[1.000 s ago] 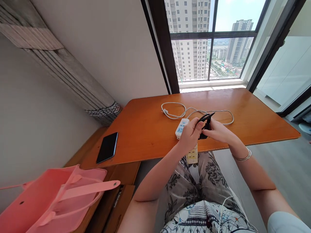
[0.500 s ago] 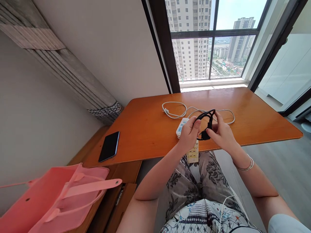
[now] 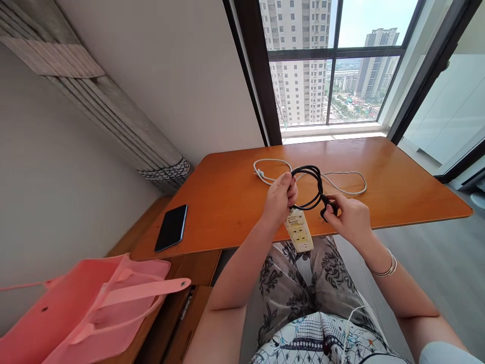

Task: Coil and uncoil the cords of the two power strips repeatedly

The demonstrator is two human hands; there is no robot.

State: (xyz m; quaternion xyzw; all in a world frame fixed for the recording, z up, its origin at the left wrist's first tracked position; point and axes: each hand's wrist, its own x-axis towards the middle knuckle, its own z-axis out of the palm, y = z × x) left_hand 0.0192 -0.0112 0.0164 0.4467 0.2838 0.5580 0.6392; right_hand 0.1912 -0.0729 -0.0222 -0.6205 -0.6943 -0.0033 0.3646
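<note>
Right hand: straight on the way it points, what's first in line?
Likely the black coil, just past the plug that the right hand holds; exact depth is unclear from this one view.

Pale, plain wall [image 3: 170, 65]; grey pleated fabric curtain [image 3: 113, 114], pinkish band across it, gathered at left. Dark-framed, multi-pane glass window [image 3: 335, 52] beyond glossy orange-brown wooden counter [image 3: 223, 202]. Bright daylight; pale high-rise tower [image 3: 299, 86] outside. Grey, smooth floor [image 3: 424, 253] at right.
</note>
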